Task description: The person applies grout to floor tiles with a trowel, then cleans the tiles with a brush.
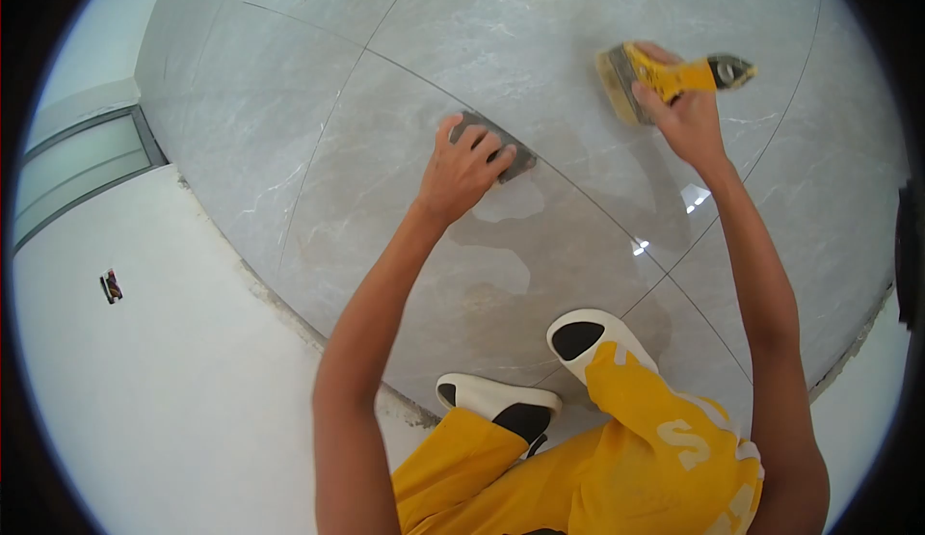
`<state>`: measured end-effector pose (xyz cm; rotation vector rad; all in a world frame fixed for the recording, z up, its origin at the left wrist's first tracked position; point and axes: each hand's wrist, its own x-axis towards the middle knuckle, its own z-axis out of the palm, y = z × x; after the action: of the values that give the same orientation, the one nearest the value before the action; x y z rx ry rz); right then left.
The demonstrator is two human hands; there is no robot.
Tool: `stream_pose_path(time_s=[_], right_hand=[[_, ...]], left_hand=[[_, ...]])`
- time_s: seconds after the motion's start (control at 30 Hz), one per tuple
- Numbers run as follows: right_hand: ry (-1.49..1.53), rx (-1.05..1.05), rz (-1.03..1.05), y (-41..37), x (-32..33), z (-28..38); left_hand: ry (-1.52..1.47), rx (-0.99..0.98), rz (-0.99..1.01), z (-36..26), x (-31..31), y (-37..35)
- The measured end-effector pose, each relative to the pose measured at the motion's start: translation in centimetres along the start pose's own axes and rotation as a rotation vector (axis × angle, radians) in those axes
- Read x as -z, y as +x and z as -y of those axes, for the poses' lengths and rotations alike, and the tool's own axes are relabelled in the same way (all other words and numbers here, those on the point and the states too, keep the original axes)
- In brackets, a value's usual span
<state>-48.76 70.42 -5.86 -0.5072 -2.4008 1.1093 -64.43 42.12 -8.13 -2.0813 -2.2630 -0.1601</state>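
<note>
My left hand point(465, 167) presses down on a dark grey rectangular pad point(521, 160), its fingers bent over the top. The pad lies on the grey tile floor, right on a thin dark joint line. Off to the right, my right hand point(682, 111) grips a yellow-handled tool point(672, 76) with a wide head, a grey band and a yellowish, sponge-like edge. Its black-and-yellow handle end points to the right. A damp, darker patch point(568, 236) spreads over the tile below both hands.
Large glossy grey tiles point(405, 14) with thin joints cover the floor. My feet, in white-and-black slip-on shoes point(586, 337), stand at the near side. A white wall point(145, 390) with an open socket box point(112, 286) runs along the left, beside a glass-panelled frame point(87, 164).
</note>
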Motion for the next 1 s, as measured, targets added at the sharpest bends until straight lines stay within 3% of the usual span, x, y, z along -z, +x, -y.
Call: stream_pose_path(time_s=[0.1,0.23,0.27,0.33,0.37,0.4,0.43,0.5,0.6,0.67,0.7,0.73,0.8,0.87,1.0], right_hand=[[0.016,-0.157,0.058,-1.4,2.9,1.7],[0.208,-0.288,0.099,-3.9,3.2,2.1],[0.199,-0.17,0.142,-4.7,2.4,1.9],[0.113,-0.14,0.198,-6.4,0.4,4.3],[-0.14,0.058,0.19,-8.1,-1.3,5.1],[0.07,-0.058,0.235,-10.5,-3.3,6.6],[0.114,-0.12,0.471,-13.3,-5.4,7.4],[0.399,-0.118,0.952,-15.5,-6.8,10.1],[0.283,-0.019,0.639,-12.0,-10.0,6.2],[0.136,-0.102,0.257,-2.8,-9.0,2.9],[-0.192,0.04,0.126,1.7,-8.1,0.6],[-0.37,0.049,0.128,5.5,-6.2,0.4],[-0.463,0.217,0.081,9.5,-3.1,0.1],[-0.374,0.182,0.069,8.8,-0.4,0.8],[-0.193,0.065,0.08,1.8,1.6,-1.1]], left_hand=[[-0.112,-0.217,0.081,-1.2,0.5,-2.5],[-0.073,-0.011,-0.051,0.0,-0.3,-1.0],[-0.144,-0.022,-0.023,0.3,-0.2,0.3],[-0.118,-0.011,-0.002,0.6,0.8,0.8],[-0.108,-0.013,0.012,0.8,1.4,0.8],[-0.115,0.097,0.031,1.0,2.3,0.4],[-0.126,0.208,0.054,1.0,3.4,-0.4],[-0.278,0.468,-0.101,1.0,5.2,-1.8],[-0.513,0.98,0.025,0.3,8.0,-4.3],[-0.622,1.02,-0.002,-1.3,7.9,-6.0],[-0.67,1.029,-0.036,-1.6,7.3,-6.4],[-0.592,0.936,-0.057,-2.8,6.2,-7.0],[-0.418,0.519,-0.026,-5.7,5.0,-6.7],[-0.279,0.273,0.007,-8.8,3.1,-6.3],[-0.189,0.097,-0.041,-8.1,0.1,-3.0]])
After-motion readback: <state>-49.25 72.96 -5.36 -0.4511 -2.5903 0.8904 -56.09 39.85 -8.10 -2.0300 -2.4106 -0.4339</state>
